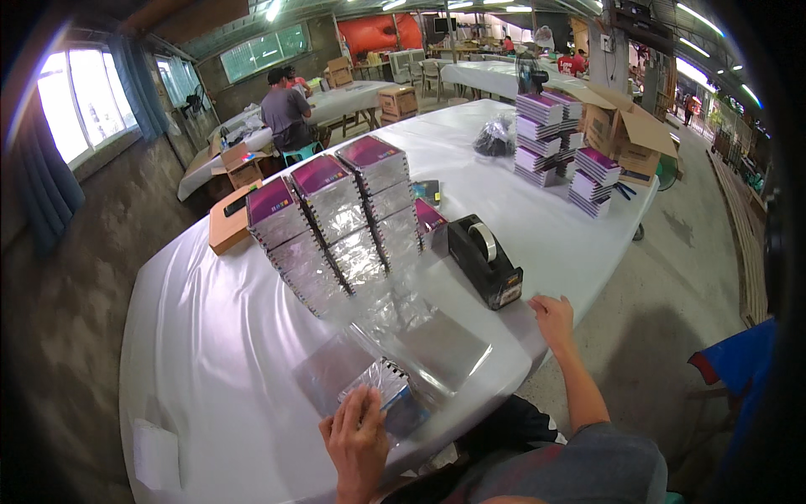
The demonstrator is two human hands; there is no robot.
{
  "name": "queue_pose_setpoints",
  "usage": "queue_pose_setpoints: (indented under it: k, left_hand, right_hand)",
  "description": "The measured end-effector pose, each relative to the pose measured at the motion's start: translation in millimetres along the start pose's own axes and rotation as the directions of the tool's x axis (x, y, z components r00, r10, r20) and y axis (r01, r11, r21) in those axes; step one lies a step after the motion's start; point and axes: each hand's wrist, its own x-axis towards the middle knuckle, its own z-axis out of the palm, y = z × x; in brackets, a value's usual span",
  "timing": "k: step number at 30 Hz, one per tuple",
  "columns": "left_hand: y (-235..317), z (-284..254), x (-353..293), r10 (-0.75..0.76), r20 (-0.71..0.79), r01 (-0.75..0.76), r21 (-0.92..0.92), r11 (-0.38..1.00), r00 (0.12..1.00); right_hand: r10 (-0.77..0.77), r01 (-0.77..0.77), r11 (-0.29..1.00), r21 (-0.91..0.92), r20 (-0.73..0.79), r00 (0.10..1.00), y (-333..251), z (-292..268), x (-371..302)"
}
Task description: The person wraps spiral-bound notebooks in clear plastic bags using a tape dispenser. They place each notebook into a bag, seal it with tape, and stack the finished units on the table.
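My left hand point(359, 433) rests at the near edge of the table, its bent fingers pressed together on a small spiral-bound notebook point(379, 380) covered by clear plastic film. Loose clear plastic sheets point(445, 344) lie around and beyond it. My right hand point(552, 321) is raised by the table's right edge, just past the front end of a black tape dispenser point(485, 265). Its thumb and fingers are pinched together; anything between them is too small to make out. Beyond the plastic stand tall stacks of plastic-wrapped spiral notebooks point(348, 244) with purple covers.
A cardboard box point(228, 223) with a phone on it sits at the left edge. Unwrapped notebook stacks point(541, 139), a black plastic bag point(495, 136) and open cartons point(630, 139) stand at the far right. A white roll point(156, 454) lies near left. Another person point(285, 113) sits farther back.
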Motion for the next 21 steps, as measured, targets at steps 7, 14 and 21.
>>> queue_pose_setpoints:
  k: [7, 14, 21]
  left_hand:
    - [-5, -1, -7, -0.019, -0.044, 0.018, -0.026, 1.000, 0.999]
    - [-11, 23, -12, -0.076, -0.186, 0.031, -0.231, 0.972, 0.980]
    - [-20, 25, -15, -0.058, -0.220, -0.008, -0.288, 0.958, 0.974]
  right_hand:
    - [-0.092, -0.100, 0.680, 0.726, 0.220, 0.971, -128, -13, -10]
    - [-0.271, -0.705, 0.384, 0.596, 0.803, 0.532, -228, -15, -64]
    - [-0.251, -0.723, 0.275, 0.634, 0.773, 0.583, -250, 6, -82]
